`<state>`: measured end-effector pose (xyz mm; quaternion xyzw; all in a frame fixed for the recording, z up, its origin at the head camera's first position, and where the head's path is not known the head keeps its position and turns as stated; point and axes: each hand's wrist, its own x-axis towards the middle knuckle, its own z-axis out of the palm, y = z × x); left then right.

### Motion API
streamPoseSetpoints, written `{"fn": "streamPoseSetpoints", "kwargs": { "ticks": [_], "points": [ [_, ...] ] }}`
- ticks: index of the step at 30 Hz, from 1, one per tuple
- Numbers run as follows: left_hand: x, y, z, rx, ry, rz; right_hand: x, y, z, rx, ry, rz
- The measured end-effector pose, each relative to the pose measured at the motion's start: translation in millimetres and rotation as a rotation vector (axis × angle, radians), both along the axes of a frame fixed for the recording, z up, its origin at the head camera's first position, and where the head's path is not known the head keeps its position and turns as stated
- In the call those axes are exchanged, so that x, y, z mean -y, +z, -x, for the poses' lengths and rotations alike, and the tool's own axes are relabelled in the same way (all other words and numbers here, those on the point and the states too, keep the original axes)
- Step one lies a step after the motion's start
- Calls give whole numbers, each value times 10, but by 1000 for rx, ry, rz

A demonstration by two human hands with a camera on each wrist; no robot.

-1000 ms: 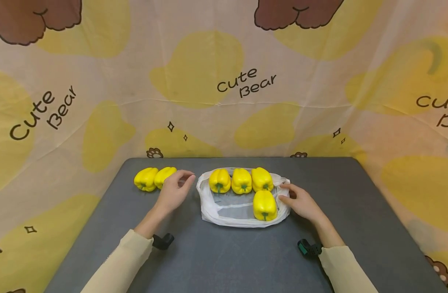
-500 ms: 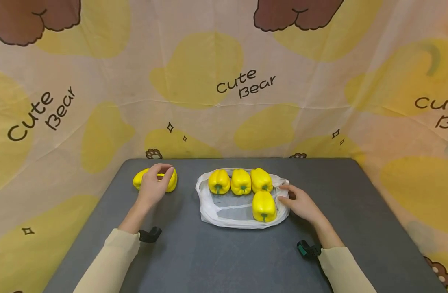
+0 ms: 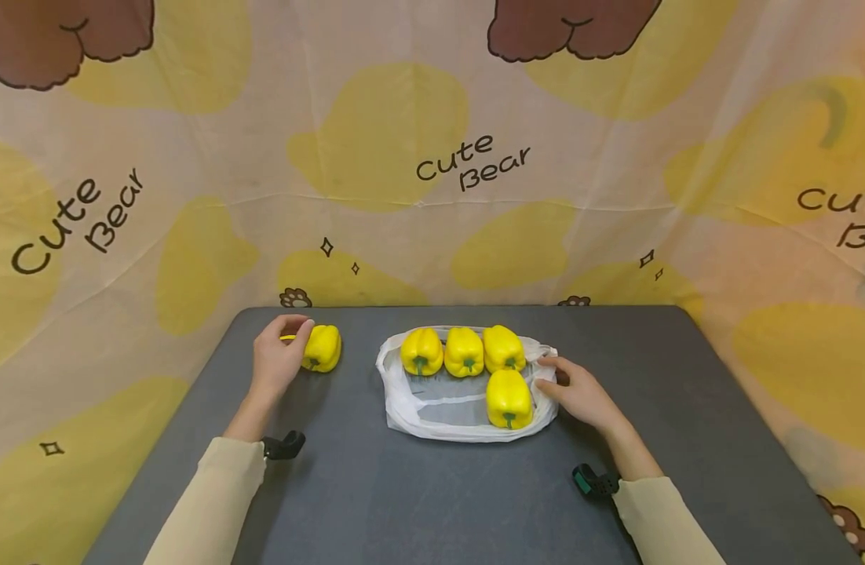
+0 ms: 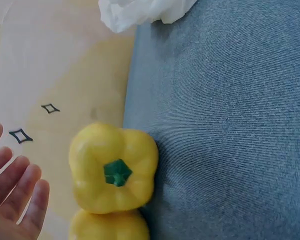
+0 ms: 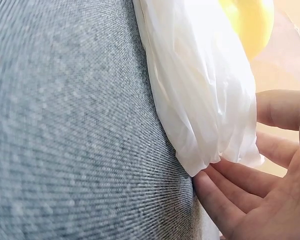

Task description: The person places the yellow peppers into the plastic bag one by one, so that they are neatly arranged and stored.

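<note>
Over the far-left bell pepper, my left hand (image 3: 275,359) hovers and hides most of that pepper in the head view. In the left wrist view its fingers (image 4: 21,192) are loosely bent and apart from the yellow bell pepper (image 4: 115,150) with a green stem. Beside the hand lies a second bell pepper (image 3: 323,349). My right hand (image 3: 581,392) holds the right rim of a white plastic bag (image 3: 404,408), with thumb and fingers on either side of it in the right wrist view (image 5: 205,100). Inside the wide-mouthed bag lie several yellow bell peppers (image 3: 464,353).
The dark grey tabletop (image 3: 432,502) runs back to a cloth backdrop (image 3: 376,141) printed with bears and lettering. Black wrist cameras sit on the left wrist (image 3: 284,446) and the right wrist (image 3: 593,480).
My left hand has moved left from beside the bag, across the nearer loose pepper, to the far-left one. The right hand has stayed at the bag's rim.
</note>
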<state>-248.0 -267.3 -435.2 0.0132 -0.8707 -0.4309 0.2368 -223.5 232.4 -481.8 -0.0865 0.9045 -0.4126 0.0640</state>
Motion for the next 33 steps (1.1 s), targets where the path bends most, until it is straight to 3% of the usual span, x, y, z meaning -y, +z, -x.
{"fn": "streamPoseSetpoints", "kwargs": {
  "ticks": [12, 21, 33],
  "points": [
    [77, -184, 89, 45, 64, -8, 8, 0, 1, -4, 0, -7],
    [26, -227, 108, 125, 34, 48, 11, 6, -1, 0, 2, 6],
    [-17, -238, 82, 131, -13, 100, 8, 14, -8, -7, 10, 11]
  ]
}}
